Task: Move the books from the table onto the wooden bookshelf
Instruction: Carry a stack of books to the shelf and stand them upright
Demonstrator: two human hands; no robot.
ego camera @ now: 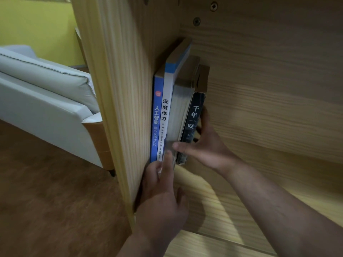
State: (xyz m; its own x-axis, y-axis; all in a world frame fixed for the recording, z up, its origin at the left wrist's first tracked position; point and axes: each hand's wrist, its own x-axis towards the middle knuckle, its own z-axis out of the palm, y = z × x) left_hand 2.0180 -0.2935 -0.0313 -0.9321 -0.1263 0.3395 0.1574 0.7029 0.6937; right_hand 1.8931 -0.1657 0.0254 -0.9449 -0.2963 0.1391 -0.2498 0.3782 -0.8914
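Observation:
Several books stand upright at the left end of a compartment in the wooden bookshelf [269, 89], against its side panel [120, 89]. From the left: a blue-spined book [155, 123], a white-spined book [166, 108], a book with its page edges facing out [179, 112], and a black-spined book [193, 123]. My right hand [204, 143] wraps the black book, thumb across its spine and fingers behind its right side. My left hand [163, 193] is low at the front, with the index finger pressed on the foot of the page-edge book.
A light grey sofa [46, 93] with a tan wooden side stands to the left of the shelf on a brown wood floor [55, 201]. A yellow-green wall is behind it. The shelf board [232, 210] to the right of the books is bare.

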